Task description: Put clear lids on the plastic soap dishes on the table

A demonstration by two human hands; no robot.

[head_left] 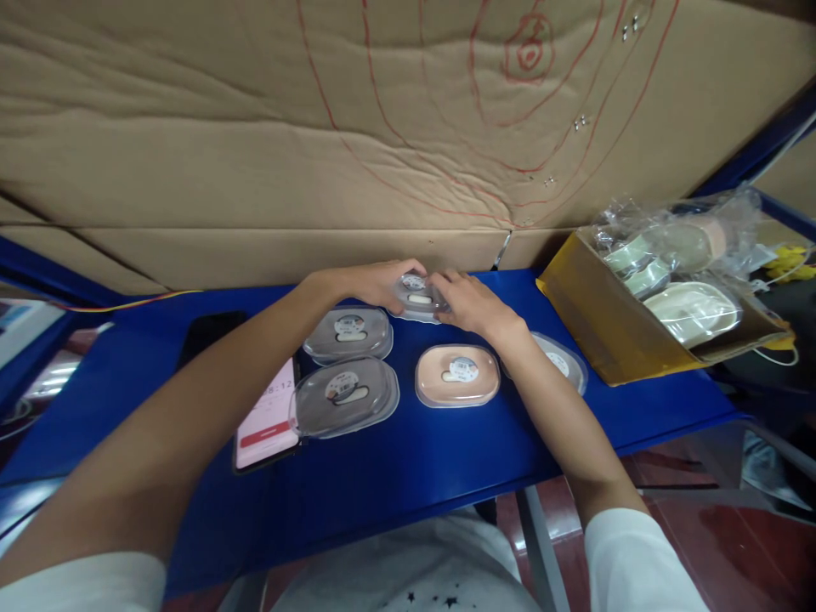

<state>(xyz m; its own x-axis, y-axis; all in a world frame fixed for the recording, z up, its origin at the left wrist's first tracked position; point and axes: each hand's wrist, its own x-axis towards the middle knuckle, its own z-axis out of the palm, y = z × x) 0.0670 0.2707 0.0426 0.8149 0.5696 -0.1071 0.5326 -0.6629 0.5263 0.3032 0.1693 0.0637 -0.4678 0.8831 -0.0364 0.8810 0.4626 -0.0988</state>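
Note:
Both of my hands meet at the far edge of the blue table [408, 476], gripping one clear-lidded oval container [417, 297] from either side. My left hand [373, 282] holds its left end and my right hand [468, 303] holds its right end. Nearer to me lie two grey containers under clear lids [348, 332] [345, 396] and a peach-coloured one [457, 375]. Another container [561, 361] is partly hidden under my right forearm.
A phone with a lit screen [268, 416] lies left of the containers, and a dark phone [210, 333] lies further back. A cardboard box [612, 331] with bagged containers sits at the right. A cardboard wall [319, 153] stands behind the table.

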